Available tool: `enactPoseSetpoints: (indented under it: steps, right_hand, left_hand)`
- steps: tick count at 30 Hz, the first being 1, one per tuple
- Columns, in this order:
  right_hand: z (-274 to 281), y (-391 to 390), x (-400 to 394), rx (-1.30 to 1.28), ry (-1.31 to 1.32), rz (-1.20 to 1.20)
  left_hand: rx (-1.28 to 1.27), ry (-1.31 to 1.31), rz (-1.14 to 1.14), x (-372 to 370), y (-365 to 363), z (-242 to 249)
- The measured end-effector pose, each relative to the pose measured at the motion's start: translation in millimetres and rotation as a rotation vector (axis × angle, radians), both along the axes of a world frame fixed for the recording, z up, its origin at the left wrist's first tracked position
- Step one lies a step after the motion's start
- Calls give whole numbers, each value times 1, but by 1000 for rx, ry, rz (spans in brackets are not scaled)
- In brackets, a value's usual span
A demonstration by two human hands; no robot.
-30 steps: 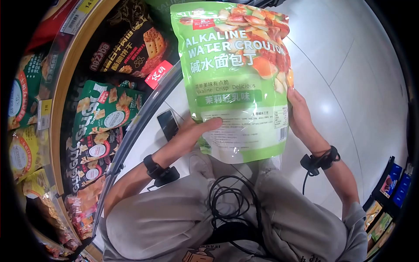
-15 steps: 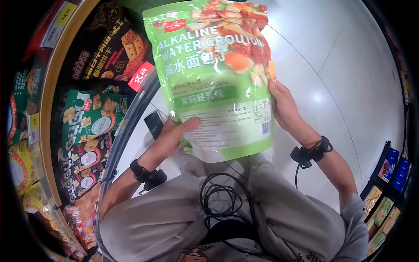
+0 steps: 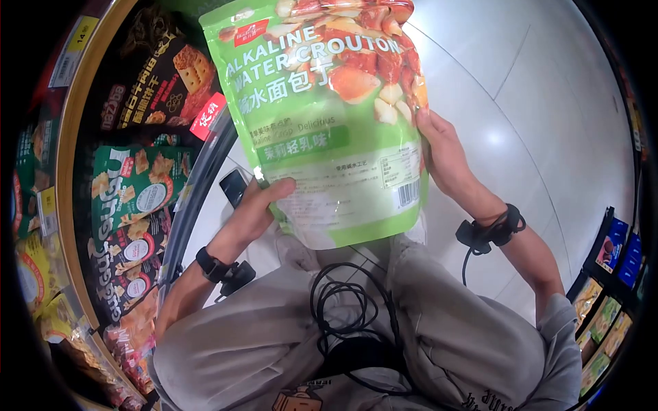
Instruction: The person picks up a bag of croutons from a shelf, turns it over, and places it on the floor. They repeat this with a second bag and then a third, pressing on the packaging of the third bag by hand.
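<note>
A large green bag of croutons (image 3: 301, 151), printed "ALKALINE WATER CROUTON", is held up in front of me above my knees, its printed side toward me. My left hand (image 3: 264, 204) grips the lower left edge, thumb lying on the front and the other fingers hidden behind. On the right edge, my right hand (image 3: 442, 154) clasps the bag at about mid-height, with its far fingers out of sight behind it. The bag leans a little, its top cut off by the edge of the view.
Shelves on the left hold a green snack bag (image 3: 140, 185), a black cracker bag (image 3: 161, 82) and a red price tag (image 3: 208, 116). A phone (image 3: 233, 186) lies beyond my left hand. Coiled black cable (image 3: 346, 301) rests between my legs. Blue packs (image 3: 620, 253) stand on the right-hand shelf.
The bag has shifted slightly left and tilted a little counter-clockwise, both hands moving with it. Both hands keep their hold.
</note>
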State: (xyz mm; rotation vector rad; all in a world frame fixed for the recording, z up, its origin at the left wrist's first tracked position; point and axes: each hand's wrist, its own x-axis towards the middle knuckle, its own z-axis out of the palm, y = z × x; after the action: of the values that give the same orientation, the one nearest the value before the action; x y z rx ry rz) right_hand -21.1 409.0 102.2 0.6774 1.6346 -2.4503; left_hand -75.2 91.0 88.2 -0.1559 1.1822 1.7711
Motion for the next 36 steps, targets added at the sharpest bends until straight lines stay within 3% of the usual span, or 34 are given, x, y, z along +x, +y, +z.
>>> enactPoseSetpoints:
  steps: [27, 29, 33, 36]
  right_hand:
    - [-11, 5, 5, 3, -38, -37]
    - [-11, 5, 6, 19, -39, -97]
    - [-16, 13, 10, 81, -46, -90]
    - [-13, 10, 10, 96, -50, -244]
  left_hand:
    - [19, -57, -39, 3, 12, 14]
    - [-10, 60, -46, 2, 15, 11]
    - [-62, 25, -15, 1, 13, 4]
    - [-35, 19, -30, 2, 9, -2]
